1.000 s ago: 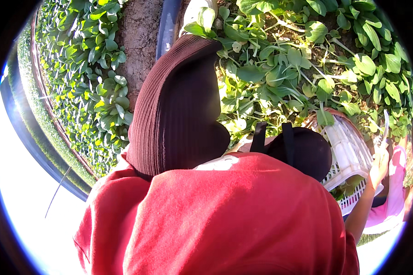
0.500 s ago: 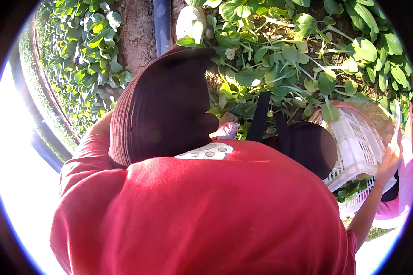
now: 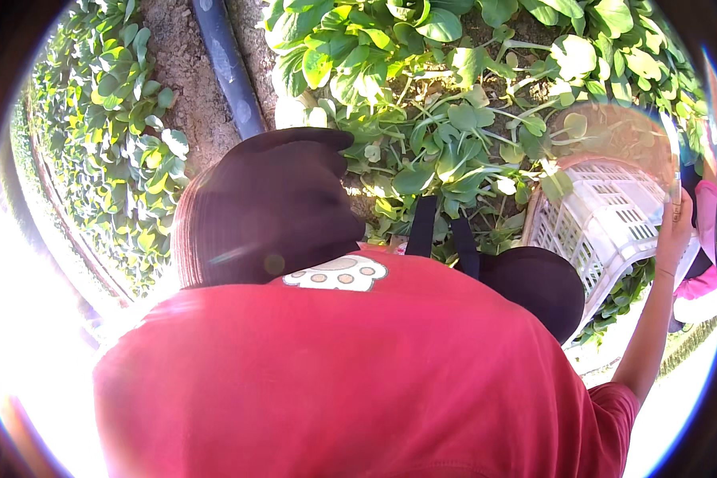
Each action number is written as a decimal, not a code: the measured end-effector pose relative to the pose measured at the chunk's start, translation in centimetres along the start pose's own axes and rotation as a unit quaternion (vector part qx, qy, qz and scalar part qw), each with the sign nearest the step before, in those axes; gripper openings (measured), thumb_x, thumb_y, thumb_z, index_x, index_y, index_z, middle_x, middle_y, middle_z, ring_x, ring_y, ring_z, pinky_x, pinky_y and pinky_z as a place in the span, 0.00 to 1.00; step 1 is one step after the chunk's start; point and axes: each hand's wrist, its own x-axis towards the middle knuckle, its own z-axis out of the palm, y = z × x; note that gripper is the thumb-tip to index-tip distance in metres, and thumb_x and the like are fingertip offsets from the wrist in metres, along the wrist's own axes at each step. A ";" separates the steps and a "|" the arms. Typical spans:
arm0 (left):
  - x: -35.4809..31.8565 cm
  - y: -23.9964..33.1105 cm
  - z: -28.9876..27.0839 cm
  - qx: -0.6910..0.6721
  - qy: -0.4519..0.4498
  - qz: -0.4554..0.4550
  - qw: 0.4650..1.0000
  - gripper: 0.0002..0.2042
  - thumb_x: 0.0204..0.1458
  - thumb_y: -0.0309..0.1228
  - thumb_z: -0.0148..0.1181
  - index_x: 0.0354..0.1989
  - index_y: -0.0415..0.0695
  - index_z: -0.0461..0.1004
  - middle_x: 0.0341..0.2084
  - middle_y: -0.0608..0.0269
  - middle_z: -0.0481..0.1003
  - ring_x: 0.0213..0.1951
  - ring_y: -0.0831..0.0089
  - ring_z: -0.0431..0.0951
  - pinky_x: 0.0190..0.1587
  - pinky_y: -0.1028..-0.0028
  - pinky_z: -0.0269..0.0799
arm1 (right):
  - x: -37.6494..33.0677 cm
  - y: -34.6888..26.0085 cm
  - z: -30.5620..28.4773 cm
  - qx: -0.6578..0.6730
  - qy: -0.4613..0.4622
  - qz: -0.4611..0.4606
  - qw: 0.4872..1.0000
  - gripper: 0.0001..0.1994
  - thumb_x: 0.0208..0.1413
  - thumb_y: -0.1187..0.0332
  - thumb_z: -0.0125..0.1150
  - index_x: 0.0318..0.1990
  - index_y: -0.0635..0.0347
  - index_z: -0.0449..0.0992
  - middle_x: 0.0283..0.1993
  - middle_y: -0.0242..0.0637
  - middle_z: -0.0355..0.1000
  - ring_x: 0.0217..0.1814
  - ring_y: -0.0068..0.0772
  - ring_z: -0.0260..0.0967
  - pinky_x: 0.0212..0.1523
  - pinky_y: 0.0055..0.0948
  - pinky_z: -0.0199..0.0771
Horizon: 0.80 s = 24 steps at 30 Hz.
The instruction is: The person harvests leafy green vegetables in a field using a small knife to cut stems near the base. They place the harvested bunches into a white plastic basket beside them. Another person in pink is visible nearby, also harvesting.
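At the far right, my right hand [image 3: 675, 217] is closed around the handle of a knife, its thin pale blade [image 3: 673, 151] pointing up and away from me. Just left of it stands a tilted white plastic crate [image 3: 613, 209] with slatted walls, and green leaves [image 3: 625, 299] show at its near side. The hand is beside the crate's right side; whether they touch I cannot tell. My left hand is out of sight, and my red shirt and dark ribbed trouser leg [image 3: 255, 215] cover the left and middle.
Leafy green plants [image 3: 446, 135] fill the ground ahead, some lying loose. A dark pipe [image 3: 227, 68] runs over bare soil [image 3: 175, 72] at the upper left, beside another leafy bed [image 3: 111, 103]. Two black straps [image 3: 422, 227] hang near my legs. Someone in pink [image 3: 705, 215] is at the right edge.
The view has shifted, so the pipe and plants sit differently. My right hand has moved slightly up with the knife. The left upper arm at the left side is no longer visible.
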 end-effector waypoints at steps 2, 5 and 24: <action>-0.9 -1.5 -4.4 0.016 0.070 -0.024 0.997 0.10 0.54 0.28 0.57 0.45 0.46 0.77 0.44 0.59 0.78 0.46 0.67 0.79 0.50 0.69 0.74 | -1.4 -2.5 0.7 0.012 0.027 0.002 1.000 0.14 0.64 0.66 0.52 0.53 0.62 0.68 0.43 0.38 0.70 0.43 0.30 0.67 0.48 0.27 0.66; -0.5 -2.2 -12.0 0.020 0.214 -0.021 0.976 0.10 0.55 0.28 0.57 0.45 0.46 0.77 0.44 0.59 0.78 0.47 0.68 0.79 0.50 0.69 0.74 | -3.6 -6.4 2.4 0.004 0.064 -0.010 0.998 0.13 0.64 0.64 0.53 0.51 0.62 0.68 0.41 0.37 0.69 0.40 0.29 0.67 0.44 0.27 0.67; 13.6 9.8 -26.7 0.477 0.482 0.231 0.698 0.31 0.38 0.23 0.66 0.56 0.48 0.66 0.63 0.58 0.59 0.53 0.59 0.73 0.47 0.64 0.75 | -3.6 -5.9 1.7 -0.125 0.002 0.065 0.990 0.18 0.63 0.59 0.51 0.57 0.56 0.68 0.44 0.53 0.73 0.45 0.57 0.71 0.45 0.43 0.69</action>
